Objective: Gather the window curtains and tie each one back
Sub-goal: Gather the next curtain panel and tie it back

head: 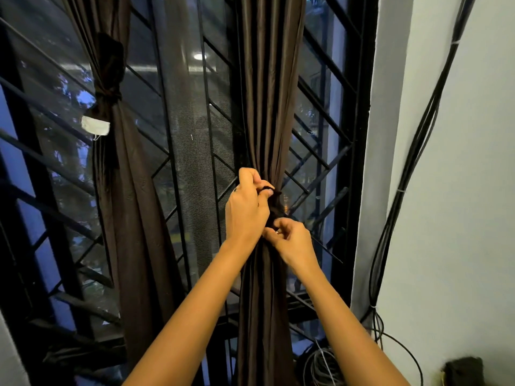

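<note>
Two dark brown curtains hang in front of a barred window. The left curtain [122, 151] is bunched and bound by a dark tie [108, 93] with a white tag below it. The right curtain [267, 107] is gathered into a narrow bundle at its middle. My left hand [246, 207] pinches one end of a dark tie-back strip [274, 201] at the top of the bundle's waist. Just below it, my right hand [292, 240] pinches the strip's other end against the fabric. The knot itself is mostly hidden by my fingers.
A black window grille [178, 168] with mesh fills the space behind the curtains. Black cables [412, 162] run down the white wall on the right, ending in a coil [320, 363] near the sill. A dark object [464, 370] sits at the lower right.
</note>
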Available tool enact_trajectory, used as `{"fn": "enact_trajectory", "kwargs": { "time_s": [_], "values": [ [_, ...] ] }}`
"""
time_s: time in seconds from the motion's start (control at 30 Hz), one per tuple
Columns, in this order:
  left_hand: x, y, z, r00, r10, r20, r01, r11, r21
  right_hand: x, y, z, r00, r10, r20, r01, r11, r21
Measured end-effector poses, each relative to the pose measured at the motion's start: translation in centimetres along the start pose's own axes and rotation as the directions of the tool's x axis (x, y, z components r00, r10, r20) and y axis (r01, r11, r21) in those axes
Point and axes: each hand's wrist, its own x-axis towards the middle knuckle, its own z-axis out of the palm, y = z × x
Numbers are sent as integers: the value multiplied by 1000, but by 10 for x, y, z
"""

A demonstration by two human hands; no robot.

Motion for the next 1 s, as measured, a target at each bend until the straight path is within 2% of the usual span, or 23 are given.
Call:
{"fn": "enact_trajectory", "kwargs": {
  "time_s": [0.23, 0.5, 0.77, 1.0],
  "values": [
    [6, -4, 6, 999, -13, -47, 11, 999, -48, 2, 1, 1, 999, 38, -10, -39, 999, -27],
    [5, -11, 11, 1000, -11, 10, 11, 997, -79, -1, 14, -2, 993, 109, 35, -107, 992, -59],
    [12, -9, 12, 998, -56, -17, 52, 987, -152, -5, 5, -3, 988, 125, 88, -115, 987, -110],
    [9, -10, 10, 1000, -14, 10, 15, 990, -140, -1, 8, -2, 988, 136, 77, -124, 982, -142]
  ]
}}
